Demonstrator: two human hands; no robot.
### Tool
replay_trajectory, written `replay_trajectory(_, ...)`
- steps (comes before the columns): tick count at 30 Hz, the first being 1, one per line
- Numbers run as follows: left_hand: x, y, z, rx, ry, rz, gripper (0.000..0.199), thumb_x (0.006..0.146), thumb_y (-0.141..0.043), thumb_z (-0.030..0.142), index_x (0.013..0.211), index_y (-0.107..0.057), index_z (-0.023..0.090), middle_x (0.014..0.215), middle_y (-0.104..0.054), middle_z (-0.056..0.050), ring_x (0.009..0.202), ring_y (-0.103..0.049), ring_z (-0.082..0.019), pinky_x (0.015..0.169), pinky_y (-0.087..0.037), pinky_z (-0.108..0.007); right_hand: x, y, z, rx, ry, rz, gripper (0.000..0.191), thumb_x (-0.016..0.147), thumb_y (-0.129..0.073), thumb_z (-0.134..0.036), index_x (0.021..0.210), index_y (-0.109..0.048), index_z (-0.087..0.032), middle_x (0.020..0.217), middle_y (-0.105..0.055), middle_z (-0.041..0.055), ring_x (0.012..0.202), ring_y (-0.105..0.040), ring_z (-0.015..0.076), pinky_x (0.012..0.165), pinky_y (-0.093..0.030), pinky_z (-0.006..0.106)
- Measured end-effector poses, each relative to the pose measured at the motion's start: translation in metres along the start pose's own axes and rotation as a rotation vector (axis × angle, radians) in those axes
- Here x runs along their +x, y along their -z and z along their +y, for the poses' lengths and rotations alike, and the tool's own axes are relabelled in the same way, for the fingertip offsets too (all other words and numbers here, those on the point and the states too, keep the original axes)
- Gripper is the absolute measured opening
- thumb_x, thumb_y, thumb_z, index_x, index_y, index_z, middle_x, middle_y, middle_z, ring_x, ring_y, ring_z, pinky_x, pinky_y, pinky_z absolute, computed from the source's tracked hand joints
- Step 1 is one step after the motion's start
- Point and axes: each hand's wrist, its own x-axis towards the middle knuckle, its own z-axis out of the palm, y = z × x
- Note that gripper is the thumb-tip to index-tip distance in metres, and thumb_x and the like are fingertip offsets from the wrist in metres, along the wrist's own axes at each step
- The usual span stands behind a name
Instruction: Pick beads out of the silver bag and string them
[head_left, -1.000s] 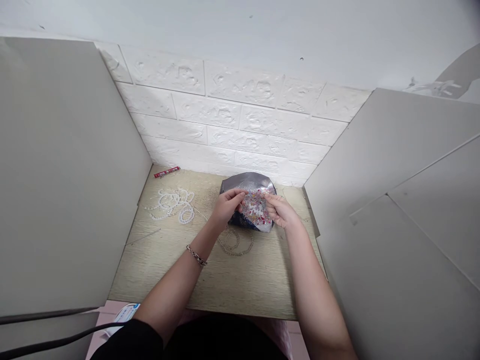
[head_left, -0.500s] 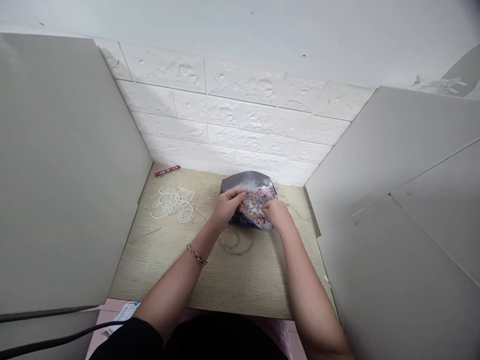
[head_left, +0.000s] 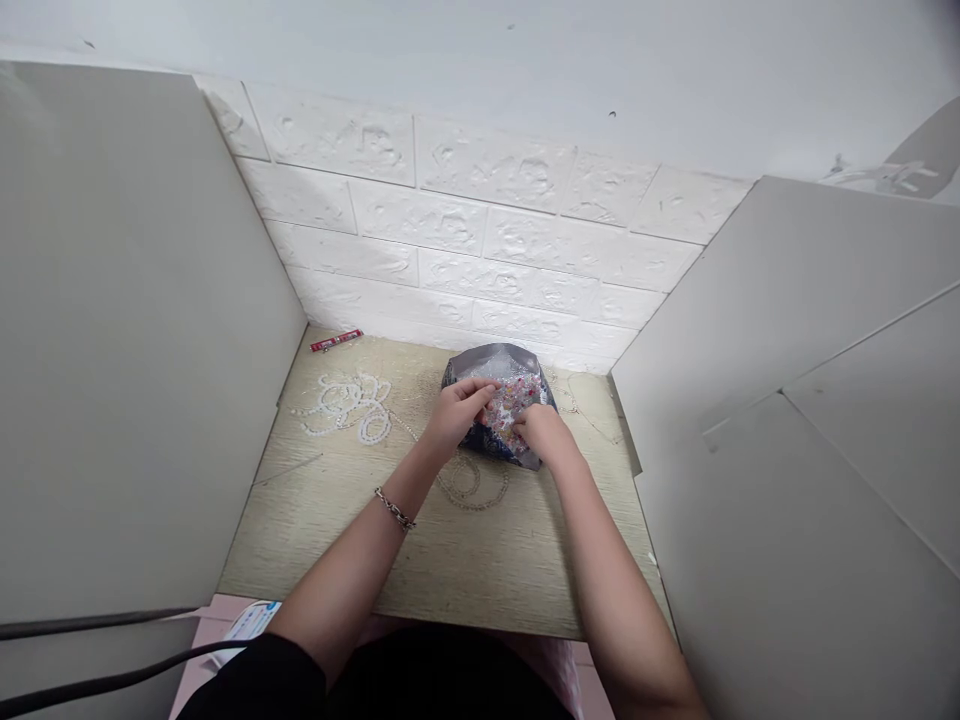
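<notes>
An open silver-lined bag (head_left: 491,356) with a dark patterned outside lies on the table near the back wall. Loose beads (head_left: 517,393) in pink, red and clear colours fill it. My left hand (head_left: 459,410) is over the bag's left side, thumb and fingers pinched together; what sits between them is too small to name. Among the beads, at the right side of the bag, my right hand (head_left: 544,432) has its fingers curled and drawn together, their tips partly hidden. A strand of small clear beads (head_left: 476,503) lies looped below my left hand.
White bead strands (head_left: 349,405) lie coiled at the left of the wooden table (head_left: 480,570). A red strip (head_left: 336,340) is at the back left corner, and a thin needle-like rod (head_left: 289,470) lies nearer. Grey panels (head_left: 135,350) stand on both sides.
My right hand has moved slightly left, farther into the beads, and the near right edge of the bag has shifted a little. The left hand stays almost where it was.
</notes>
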Motion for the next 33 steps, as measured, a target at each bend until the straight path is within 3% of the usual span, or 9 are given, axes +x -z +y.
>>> replay_trajectory(5,0.0,0.001,-0.001,-0.002,-0.012,-0.005,0.023,0.062,-0.058,0.03,0.076,-0.06,0.012,0.051,-0.048,0.002,0.04,-0.04,-0.004,0.04,-0.031,-0.017,-0.001,-0.003,-0.003,0.001,-0.029,0.017,0.021,0.071,-0.047,-0.018,0.081,-0.064,-0.012,0.081,-0.062,0.0126,0.078,-0.056,0.0161,0.069,-0.036,0.023)
replay_trajectory(8,0.0,0.001,-0.001,-0.003,-0.015,-0.008,0.024,0.063,-0.058,0.03,0.077,-0.06,0.011,0.051,-0.048,0.002,0.041,-0.04,-0.004,0.041,-0.031,-0.017,0.001,0.0,0.001,0.099,0.024,0.05,0.019,0.069,-0.048,-0.02,0.076,-0.065,-0.015,0.079,-0.064,0.0095,0.077,-0.056,0.016,0.068,-0.036,0.023)
replay_trajectory(15,-0.001,0.0,-0.001,-0.004,0.004,-0.023,0.024,0.063,-0.058,0.031,0.077,-0.06,0.011,0.051,-0.048,0.003,0.042,-0.04,-0.004,0.041,-0.031,-0.017,0.006,0.005,0.013,0.81,0.086,0.243,0.023,0.065,-0.053,-0.03,0.077,-0.065,-0.015,0.07,-0.063,0.0023,0.06,-0.053,0.0114,0.057,-0.039,0.022)
replay_trajectory(19,0.0,0.001,-0.002,-0.007,0.008,-0.018,0.024,0.062,-0.058,0.031,0.076,-0.06,0.012,0.051,-0.048,0.003,0.042,-0.04,-0.004,0.041,-0.031,-0.017,0.004,0.003,0.009,1.228,-0.001,0.168,0.033,0.061,-0.056,-0.038,0.084,-0.06,-0.015,0.04,-0.044,-0.0063,0.033,-0.03,0.0047,0.035,-0.026,0.019)
replay_trajectory(23,0.0,0.0,-0.002,0.013,0.013,-0.013,0.022,0.063,-0.058,0.03,0.075,-0.06,0.012,0.051,-0.048,0.003,0.042,-0.04,-0.004,0.042,-0.031,-0.018,0.0,0.005,0.003,1.515,-0.035,0.051,0.038,0.057,-0.061,-0.04,0.085,-0.055,-0.016,0.034,-0.021,-0.0121,0.029,-0.014,0.002,0.03,-0.009,0.017)
replay_trajectory(33,-0.004,-0.006,-0.003,0.037,0.03,-0.023,0.018,0.063,-0.056,0.027,0.073,-0.06,0.012,0.052,-0.047,0.003,0.043,-0.04,-0.004,0.043,-0.032,-0.019,-0.002,0.008,0.001,1.661,0.02,0.023,0.037,0.058,-0.062,-0.038,0.085,-0.053,-0.016,0.037,-0.02,-0.0126,0.03,-0.011,0.0009,0.029,-0.006,0.016)
